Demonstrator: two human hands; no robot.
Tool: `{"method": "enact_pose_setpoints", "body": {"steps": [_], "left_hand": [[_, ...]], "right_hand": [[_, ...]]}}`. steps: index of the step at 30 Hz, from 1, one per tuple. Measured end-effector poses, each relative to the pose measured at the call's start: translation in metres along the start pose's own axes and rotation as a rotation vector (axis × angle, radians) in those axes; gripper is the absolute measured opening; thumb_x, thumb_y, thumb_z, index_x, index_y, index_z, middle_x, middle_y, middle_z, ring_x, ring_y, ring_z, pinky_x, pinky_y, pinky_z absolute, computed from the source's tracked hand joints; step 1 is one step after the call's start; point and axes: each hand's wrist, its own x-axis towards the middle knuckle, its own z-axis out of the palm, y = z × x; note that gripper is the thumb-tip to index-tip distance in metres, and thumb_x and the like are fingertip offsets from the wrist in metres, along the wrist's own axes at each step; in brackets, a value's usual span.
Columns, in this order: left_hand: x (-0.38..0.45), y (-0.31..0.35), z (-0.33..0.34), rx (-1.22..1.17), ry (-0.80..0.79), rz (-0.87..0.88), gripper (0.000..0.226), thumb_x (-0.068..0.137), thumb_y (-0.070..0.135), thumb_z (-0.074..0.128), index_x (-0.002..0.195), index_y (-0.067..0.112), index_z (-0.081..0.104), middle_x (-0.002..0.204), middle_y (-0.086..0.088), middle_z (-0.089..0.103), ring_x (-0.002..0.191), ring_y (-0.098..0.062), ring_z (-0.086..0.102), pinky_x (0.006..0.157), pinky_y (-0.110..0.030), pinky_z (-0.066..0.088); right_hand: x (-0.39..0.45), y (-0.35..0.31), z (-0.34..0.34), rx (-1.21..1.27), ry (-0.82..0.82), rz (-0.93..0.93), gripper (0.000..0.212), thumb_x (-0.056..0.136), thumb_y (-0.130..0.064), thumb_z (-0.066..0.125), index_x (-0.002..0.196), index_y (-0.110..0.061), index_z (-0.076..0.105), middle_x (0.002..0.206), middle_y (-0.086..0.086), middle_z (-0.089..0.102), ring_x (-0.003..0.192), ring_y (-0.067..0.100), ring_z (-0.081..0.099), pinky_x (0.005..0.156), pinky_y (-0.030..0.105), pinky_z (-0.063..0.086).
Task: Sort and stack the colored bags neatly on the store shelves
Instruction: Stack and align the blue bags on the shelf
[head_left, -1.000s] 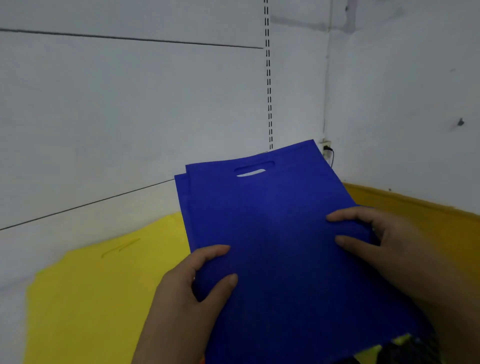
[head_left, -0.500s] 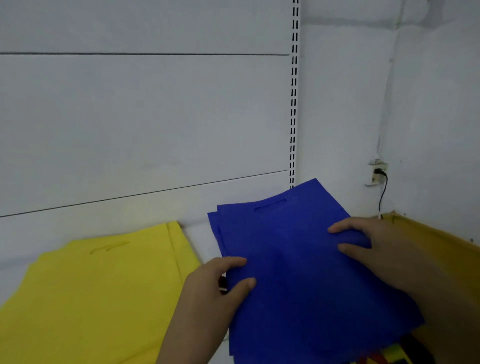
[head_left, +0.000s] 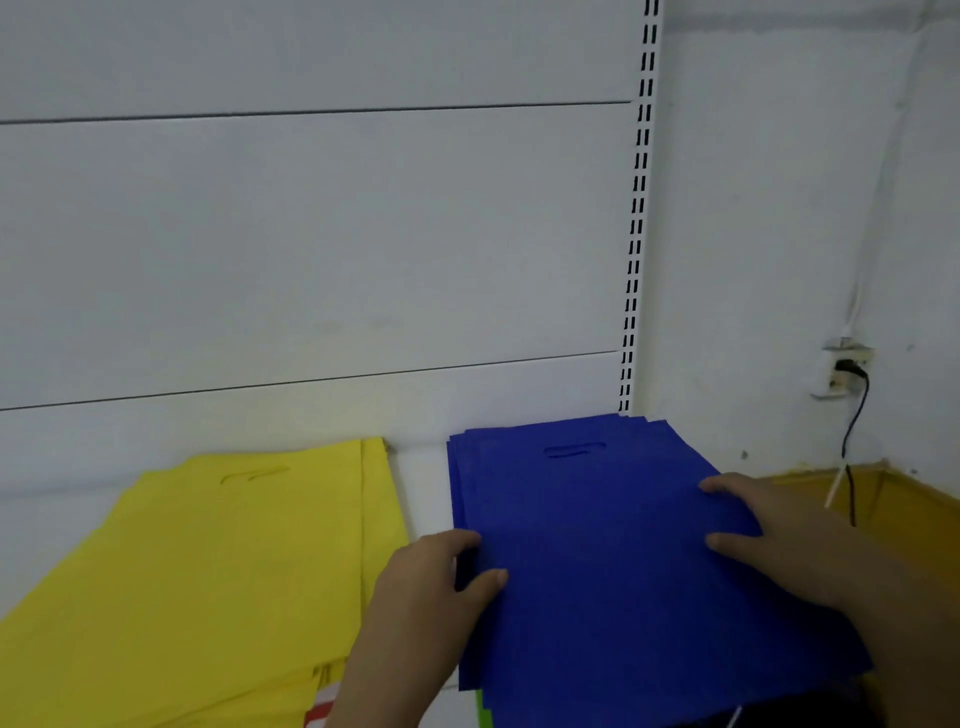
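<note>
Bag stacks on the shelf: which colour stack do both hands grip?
The blue stack. The left hand pinches its left edge and the right hand holds its right side; the yellow stack, lying apart to its left, is untouched.

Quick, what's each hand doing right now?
Left hand: grips the left edge of the blue bags, thumb on top.
Right hand: grips the bags' right side; only the thumb and a finger on top show.
</note>
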Motion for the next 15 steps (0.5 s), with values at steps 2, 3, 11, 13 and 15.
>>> {"method": "enact_pose_setpoints", "body": {"steps": [2,3,11,13,15], "left_hand": [[0.005,0.003,0.003,0.010,0.009,-0.003,0.038,0.092,0.042,0.054,0.125,0.024,0.056,0.125,0.010,0.057,0.104,-0.006,0.051,0.081,-0.016,0.035],[0.008,0.005,0.004,0.014,0.017,-0.003,0.036,0.093,0.041,0.053,0.124,0.022,0.057,0.124,0.008,0.059,0.106,-0.008,0.053,0.079,-0.016,0.034],[0.021,0.008,0.015,0.025,0.044,0.039,0.041,0.096,0.041,0.047,0.131,0.020,0.048,0.130,0.006,0.054,0.095,-0.001,0.041,0.075,-0.010,0.035],[0.015,0.009,0.011,-0.001,0.106,0.051,0.044,0.095,0.042,0.047,0.135,0.025,0.045,0.138,0.011,0.047,0.114,-0.001,0.043,0.093,-0.013,0.033],[0.007,0.008,0.001,-0.031,0.179,0.066,0.043,0.094,0.044,0.048,0.134,0.030,0.046,0.136,0.017,0.047,0.120,0.001,0.041,0.096,-0.014,0.030]], "right_hand": [[0.006,-0.003,0.001,-0.019,-0.010,-0.003,0.050,0.093,-0.030,0.058,0.138,-0.027,0.036,0.144,-0.002,0.038,0.124,0.016,0.044,0.100,0.026,0.038],[0.009,-0.005,0.002,-0.026,-0.015,-0.009,0.051,0.093,-0.030,0.058,0.138,-0.027,0.036,0.145,-0.002,0.037,0.124,0.016,0.043,0.101,0.026,0.038],[0.013,-0.001,0.004,0.026,0.012,-0.003,0.059,0.094,-0.037,0.054,0.145,-0.024,0.028,0.151,-0.001,0.030,0.132,0.018,0.038,0.106,0.032,0.036],[0.005,-0.003,0.002,0.050,0.102,-0.054,0.054,0.094,-0.037,0.053,0.143,-0.025,0.032,0.150,-0.005,0.031,0.134,0.015,0.035,0.106,0.031,0.033],[-0.004,-0.014,0.002,0.091,0.189,-0.138,0.046,0.094,-0.037,0.052,0.137,-0.030,0.040,0.142,-0.012,0.039,0.130,0.011,0.038,0.102,0.028,0.033]]}}
